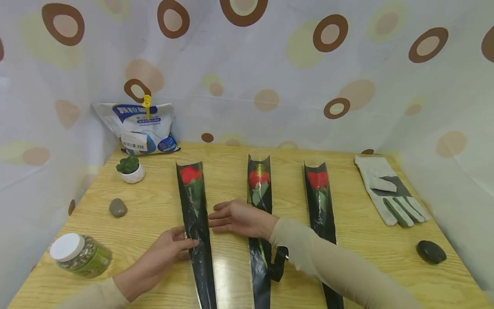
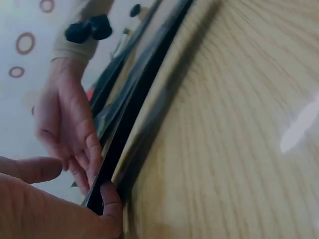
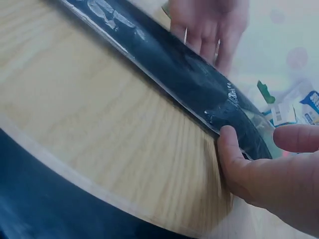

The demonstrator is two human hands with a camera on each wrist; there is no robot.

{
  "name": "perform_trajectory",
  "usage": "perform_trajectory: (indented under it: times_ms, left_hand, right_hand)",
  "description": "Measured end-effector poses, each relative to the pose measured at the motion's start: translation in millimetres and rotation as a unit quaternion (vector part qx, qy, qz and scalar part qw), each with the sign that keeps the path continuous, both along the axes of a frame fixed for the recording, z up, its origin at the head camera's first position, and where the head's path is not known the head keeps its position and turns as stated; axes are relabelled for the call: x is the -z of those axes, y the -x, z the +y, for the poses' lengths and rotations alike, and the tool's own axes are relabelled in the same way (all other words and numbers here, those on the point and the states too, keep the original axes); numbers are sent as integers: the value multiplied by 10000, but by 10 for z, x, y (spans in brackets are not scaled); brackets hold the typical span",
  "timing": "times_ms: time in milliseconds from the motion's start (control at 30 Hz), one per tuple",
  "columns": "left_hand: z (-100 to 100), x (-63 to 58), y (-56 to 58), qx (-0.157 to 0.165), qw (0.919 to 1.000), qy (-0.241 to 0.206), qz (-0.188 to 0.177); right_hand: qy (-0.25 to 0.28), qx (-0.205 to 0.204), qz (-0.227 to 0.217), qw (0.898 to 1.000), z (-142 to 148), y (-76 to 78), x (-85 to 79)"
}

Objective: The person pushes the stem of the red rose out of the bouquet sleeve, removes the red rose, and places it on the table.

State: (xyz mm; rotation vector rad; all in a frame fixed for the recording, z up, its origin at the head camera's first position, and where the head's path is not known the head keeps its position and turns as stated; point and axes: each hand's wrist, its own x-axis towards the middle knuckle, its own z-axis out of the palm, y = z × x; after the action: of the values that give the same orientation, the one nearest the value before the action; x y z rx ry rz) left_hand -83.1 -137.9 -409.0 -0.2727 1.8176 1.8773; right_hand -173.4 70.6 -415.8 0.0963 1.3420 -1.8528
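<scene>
Three red roses in black, clear-fronted sleeves lie side by side on the wooden table. At the left rose point(image 1: 196, 214), my left hand point(image 1: 156, 257) touches the sleeve's left edge, its thumb over the black wrap. In the left wrist view, that thumb stands apart from the sleeve, and a fingertip point(image 2: 110, 199) meets its edge. My right hand point(image 1: 241, 219) is on the other side, straight fingers pointing at the right edge; in the right wrist view, a fingertip point(image 3: 228, 137) is right at it. My right forearm crosses the middle rose point(image 1: 259, 189) and the right rose point(image 1: 320, 206).
On the left stand a white-lidded jar point(image 1: 82, 255), a grey stone point(image 1: 118, 207), a small potted succulent point(image 1: 131, 169) and a printed bag point(image 1: 139, 128) with a yellow clip. Work gloves point(image 1: 390, 189) and a black stone point(image 1: 431, 252) lie at right. Patterned cloth surrounds the table.
</scene>
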Motion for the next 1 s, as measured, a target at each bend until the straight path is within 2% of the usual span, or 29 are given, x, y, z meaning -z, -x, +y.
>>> perform_trajectory:
  times_ms: [100,200,267,367,500,567,667,767,833,900,1000]
  left_hand:
    - [66,24,-38,-47,9986,442,281]
    - [112,40,-76,-93,9971,509,558]
    - [120,60,-88,-55,9966,440,701]
    - [94,82,-98,76,9965,109,826]
    - [46,65,-104,396,9941,-312,962]
    - [43,36,-108,655,9917,-450,1008]
    - [46,-29,-117,1059,9864,-693,1045]
    - [60,-85,-127,1271,9830,-775,1074]
    - [70,-107,-134,1257,9840,-578,1124]
    - [84,-109,-157,1221,9840,-175,1288]
    - [95,-76,-192,1303,9788,212,1563]
  right_hand:
    - [23,-51,4,10000,-24,-41,-12]
    - [-61,-118,56,9999,-17,-68,-7]
    - [-142,-162,139,9997,-6,-80,2]
    - [-294,-289,289,9987,-2,-85,20]
    - [-474,-439,616,9960,48,-68,15]
    - [-406,-265,768,9959,102,-56,-18]
    - [-109,259,988,9947,195,-29,-105]
    - [129,789,1223,9893,288,-5,-223]
    - [162,1072,1405,9841,359,22,-301]
    - [161,1360,1557,9783,438,58,-380]
    - [192,1720,1786,9686,549,110,-498]
